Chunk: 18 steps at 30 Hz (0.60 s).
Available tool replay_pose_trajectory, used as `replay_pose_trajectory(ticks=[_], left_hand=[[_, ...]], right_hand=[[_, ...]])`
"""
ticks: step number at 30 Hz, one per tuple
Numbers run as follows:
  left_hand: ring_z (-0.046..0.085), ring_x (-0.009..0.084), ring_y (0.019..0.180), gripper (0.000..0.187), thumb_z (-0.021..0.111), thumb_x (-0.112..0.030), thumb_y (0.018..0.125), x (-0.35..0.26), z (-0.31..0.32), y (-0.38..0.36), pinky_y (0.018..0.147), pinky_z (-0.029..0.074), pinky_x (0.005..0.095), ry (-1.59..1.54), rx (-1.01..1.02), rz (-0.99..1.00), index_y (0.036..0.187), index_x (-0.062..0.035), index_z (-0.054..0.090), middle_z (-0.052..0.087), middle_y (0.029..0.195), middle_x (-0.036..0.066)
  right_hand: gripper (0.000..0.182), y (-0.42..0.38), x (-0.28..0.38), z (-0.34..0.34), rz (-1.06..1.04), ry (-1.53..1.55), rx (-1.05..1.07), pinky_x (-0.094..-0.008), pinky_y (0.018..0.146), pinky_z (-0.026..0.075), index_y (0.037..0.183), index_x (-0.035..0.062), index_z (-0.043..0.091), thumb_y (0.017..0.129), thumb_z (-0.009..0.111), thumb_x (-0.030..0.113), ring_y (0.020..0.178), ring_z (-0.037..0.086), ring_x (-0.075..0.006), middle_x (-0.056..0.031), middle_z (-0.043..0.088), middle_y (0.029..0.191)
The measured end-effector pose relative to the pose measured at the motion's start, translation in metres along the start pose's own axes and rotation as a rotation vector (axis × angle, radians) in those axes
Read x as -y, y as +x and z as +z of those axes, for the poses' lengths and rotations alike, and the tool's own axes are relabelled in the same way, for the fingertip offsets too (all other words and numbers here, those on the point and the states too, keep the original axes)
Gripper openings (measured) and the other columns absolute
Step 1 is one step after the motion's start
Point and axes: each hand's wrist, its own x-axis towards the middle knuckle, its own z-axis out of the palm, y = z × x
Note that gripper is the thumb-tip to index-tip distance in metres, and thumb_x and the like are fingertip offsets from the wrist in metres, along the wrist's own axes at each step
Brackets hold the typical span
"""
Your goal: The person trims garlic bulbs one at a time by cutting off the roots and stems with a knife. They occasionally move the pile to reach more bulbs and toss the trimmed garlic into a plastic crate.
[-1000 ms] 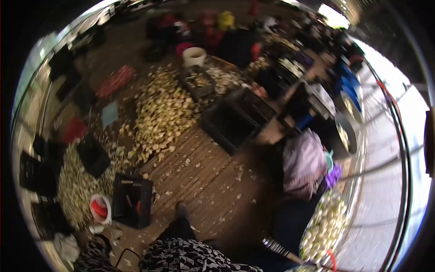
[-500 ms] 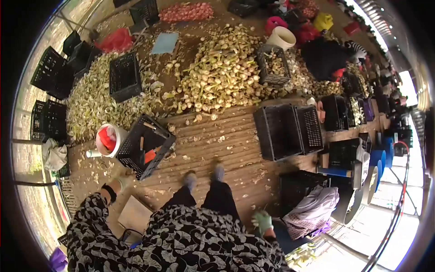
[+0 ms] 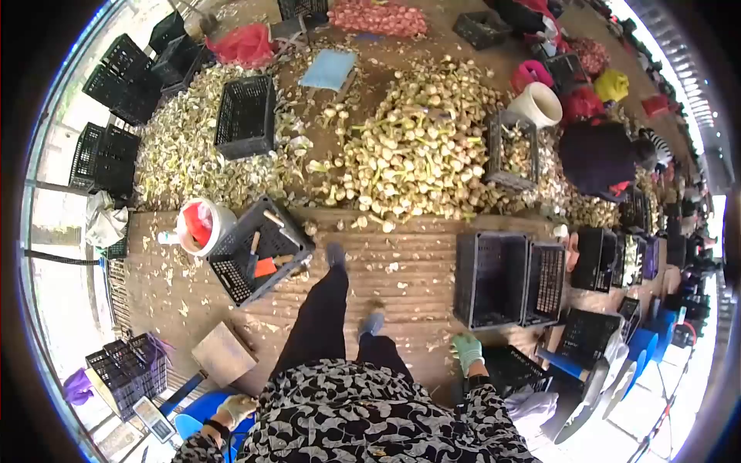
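Gloved, my left hand (image 3: 238,407) hangs at the lower left beside my body, over a blue stool (image 3: 202,407); its fingers look curled, but what they hold, if anything, is too small to tell. My right hand (image 3: 467,351), in a pale green glove, is low at the right with its fingers apart and nothing in it. It is close to a black crate (image 3: 509,369). Ahead of my feet, a tilted black crate (image 3: 251,262) bears tools with wooden handles and a red piece. A white bucket (image 3: 212,239) with something red inside touches it.
Garlic lies in a big heap (image 3: 421,147) ahead, with leafy scraps (image 3: 185,154) to its left. Two black crates (image 3: 492,279) stand at the right. A flat board (image 3: 224,353) lies at the left. Another person (image 3: 594,158) is bent over at the upper right.
My feet have changed places in a step, the left one now forward. My left hand has moved down and back toward my body; my right hand is slightly higher. The whole view has shifted.
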Motion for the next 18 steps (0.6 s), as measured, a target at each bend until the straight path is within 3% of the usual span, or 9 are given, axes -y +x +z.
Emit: replay_pose_trajectory(ticks=[2, 5, 7, 8, 9, 10, 14, 16, 18], left_hand=[[0.061, 0.0175, 0.081, 0.032, 0.066, -0.026, 0.08, -0.054, -0.01, -0.02, 0.07, 0.053, 0.0313, -0.201, -0.058, -0.084, 0.098, 0.0004, 0.064, 0.064, 0.093, 0.007], [0.06, 0.024, 0.087, 0.03, 0.063, -0.033, 0.081, -0.019, -0.026, 0.045, 0.077, 0.051, 0.0378, -0.156, -0.052, -0.057, 0.103, -0.0132, 0.063, 0.064, 0.097, 0.006], [0.059, 0.0283, 0.091, 0.029, 0.061, -0.038, 0.081, 0.037, -0.038, 0.115, 0.082, 0.049, 0.0422, 0.166, 0.011, 0.123, 0.106, -0.0223, 0.063, 0.064, 0.1, 0.005], [0.059, 0.0305, 0.093, 0.03, 0.06, -0.041, 0.081, 0.002, -0.057, 0.122, 0.084, 0.049, 0.0444, 0.583, 0.04, 0.409, 0.107, -0.0268, 0.062, 0.063, 0.101, 0.004], [0.059, 0.0284, 0.089, 0.031, 0.061, -0.039, 0.081, -0.029, -0.083, 0.123, 0.081, 0.049, 0.0419, 0.092, -0.008, 0.107, 0.107, -0.0221, 0.062, 0.063, 0.097, 0.004], [0.059, 0.0263, 0.085, 0.033, 0.063, -0.037, 0.08, -0.058, -0.104, 0.124, 0.078, 0.049, 0.0393, -0.188, -0.058, -0.013, 0.107, -0.0174, 0.061, 0.063, 0.094, 0.005], [0.06, 0.0179, 0.069, 0.042, 0.07, -0.029, 0.078, -0.163, -0.19, 0.112, 0.065, 0.05, 0.0293, -0.496, -0.131, 0.04, 0.105, 0.0015, 0.059, 0.063, 0.079, 0.006], [0.06, 0.0182, 0.069, 0.038, 0.067, -0.024, 0.081, -0.167, -0.224, 0.14, 0.064, 0.049, 0.03, -0.703, -0.158, 0.06, 0.107, 0.0004, 0.058, 0.062, 0.08, 0.006], [0.059, 0.0166, 0.06, 0.032, 0.066, -0.024, 0.083, -0.163, -0.253, 0.173, 0.053, 0.047, 0.0296, -0.813, -0.221, -0.066, 0.104, -0.0025, 0.059, 0.061, 0.076, 0.004]], right_hand=[[0.029, 0.024, 0.033, 0.019, 0.026, -0.113, 0.069, -0.0281, 0.051, 0.047, 0.103, 0.005, 0.062, 0.081, 0.059, 0.023, 0.061, 0.059, -0.0145, -0.0066, 0.063, 0.074], [0.033, 0.066, 0.078, 0.059, -0.068, -0.377, 0.095, -0.0292, 0.058, 0.05, 0.108, 0.0066, 0.061, 0.08, 0.06, 0.023, 0.068, 0.063, -0.0174, -0.0092, 0.065, 0.081], [0.032, 0.073, 0.142, 0.092, -0.153, -0.606, 0.115, -0.0297, 0.062, 0.051, 0.107, 0.0069, 0.063, 0.08, 0.061, 0.024, 0.07, 0.063, -0.018, -0.0091, 0.066, 0.084], [0.033, 0.082, 0.171, 0.109, -0.282, -0.607, 0.134, -0.0298, 0.061, 0.05, 0.107, 0.0059, 0.062, 0.079, 0.062, 0.024, 0.068, 0.062, -0.0156, -0.0077, 0.067, 0.083], [0.033, 0.092, 0.201, 0.121, -0.289, -0.603, 0.123, -0.0298, 0.061, 0.05, 0.107, 0.0059, 0.062, 0.079, 0.062, 0.024, 0.068, 0.062, -0.0156, -0.0077, 0.067, 0.083], [0.033, 0.097, 0.224, 0.126, -0.199, -0.48, 0.14, -0.0292, 0.061, 0.049, 0.107, 0.0051, 0.062, 0.079, 0.063, 0.024, 0.068, 0.061, -0.0151, -0.0072, 0.067, 0.082], [0.035, 0.094, 0.322, 0.156, -0.142, -0.299, 0.18, -0.0275, 0.061, 0.048, 0.107, 0.0025, 0.062, 0.079, 0.063, 0.024, 0.067, 0.06, -0.0149, -0.0063, 0.066, 0.079], [0.037, 0.154, 0.308, 0.163, -0.268, -0.517, 0.032, -0.0286, 0.062, 0.049, 0.107, 0.0034, 0.062, 0.079, 0.062, 0.028, 0.066, 0.06, -0.0153, -0.0067, 0.066, 0.079], [0.038, 0.154, 0.352, 0.172, -0.241, -0.608, 0.073, -0.0291, 0.063, 0.049, 0.107, 0.0035, 0.062, 0.079, 0.061, 0.029, 0.066, 0.06, -0.0157, -0.0074, 0.066, 0.08]])
